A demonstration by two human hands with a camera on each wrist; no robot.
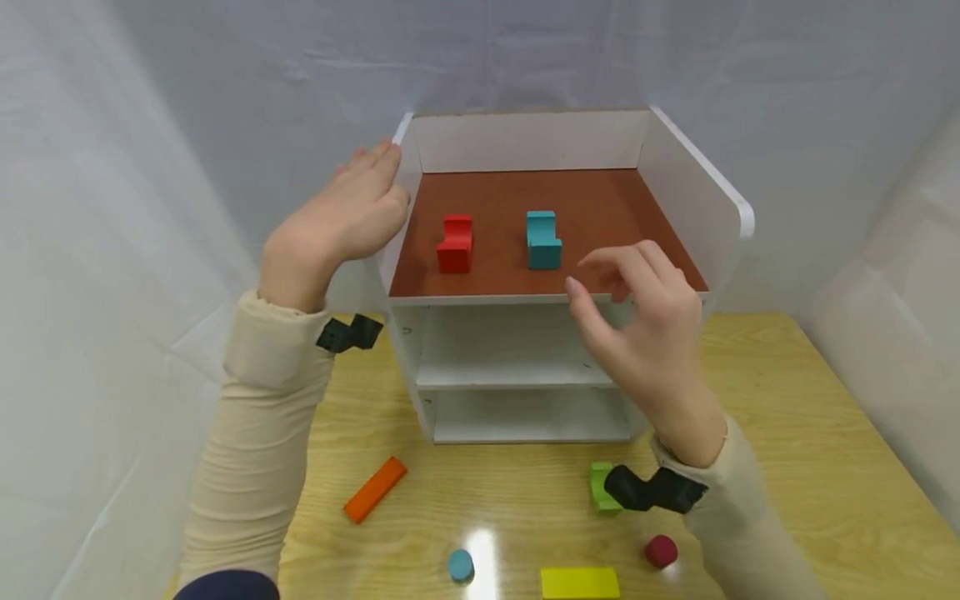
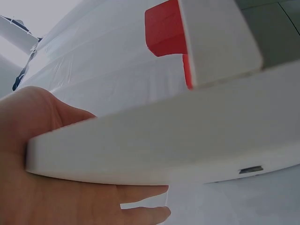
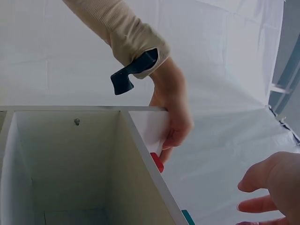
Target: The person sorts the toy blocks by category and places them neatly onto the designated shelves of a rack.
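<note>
Blocks look partly moved: two sit on the brown top tray of the white shelf unit (image 1: 693, 192), upper centre of the frame, a red block (image 1: 455, 243) and a teal block (image 1: 542, 240), side by side but apart, both upright. Five more are on the wooden table (image 1: 787, 433) at the bottom: orange bar (image 1: 375, 489) lower left, blue round piece (image 1: 461, 564), yellow bar (image 1: 580, 582), dark red ball (image 1: 661, 551), and a green block (image 1: 599, 487) partly hidden behind the right wrist cam. So roughly 2 up, 5 left, by my guess. The two lower shelves look bare from here, tho the right hand covers some of them. Left hand (image 1: 352, 218) lies with straight fingers against the unit's left wall, steadying it. Right hand (image 1: 645, 321) hovers just in front of the tray edge, near the teal block, fingers loosely curled, holding nothing.
</note>
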